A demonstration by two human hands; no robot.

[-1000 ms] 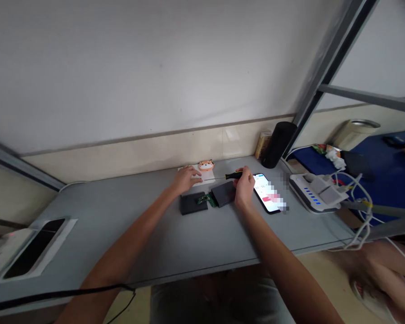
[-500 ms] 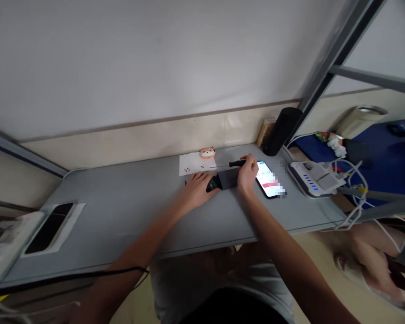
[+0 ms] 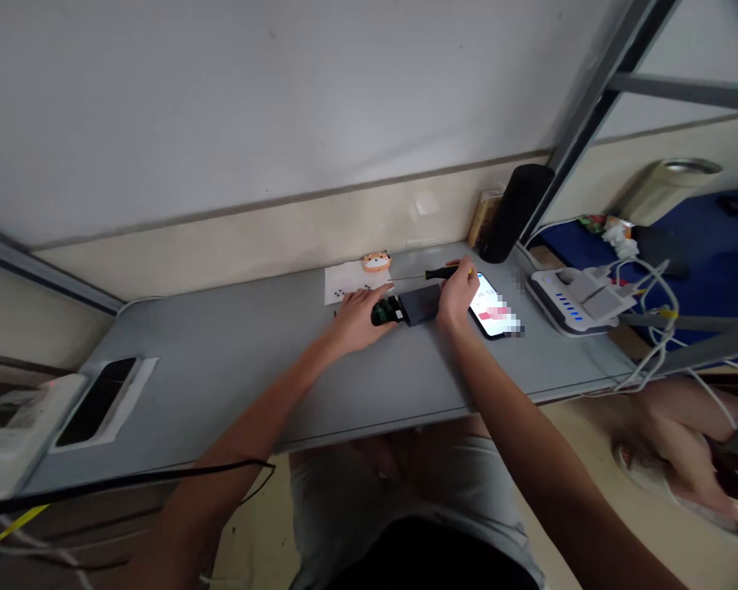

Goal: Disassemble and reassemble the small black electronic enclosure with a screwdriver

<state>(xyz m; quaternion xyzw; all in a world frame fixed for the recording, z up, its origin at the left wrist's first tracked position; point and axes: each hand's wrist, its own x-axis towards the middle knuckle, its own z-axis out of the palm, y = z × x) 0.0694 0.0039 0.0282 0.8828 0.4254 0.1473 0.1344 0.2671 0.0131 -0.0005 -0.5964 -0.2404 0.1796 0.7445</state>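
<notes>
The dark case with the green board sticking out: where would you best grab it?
Probably across the dark case's long flat sides, from above. It lies flat on the table; the green board juts out by the left hand, the right hand opposite.

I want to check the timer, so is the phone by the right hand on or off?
On. The phone lies flat on the desk beside the right hand, and its screen is lit white with red patches.

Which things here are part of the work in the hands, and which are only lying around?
In use: left hand on green circuit board; dark case; right hand holding screwdriver; paper with screws.

Lying about: lit phone, orange animal figure, black cylinder, power strip.
</notes>
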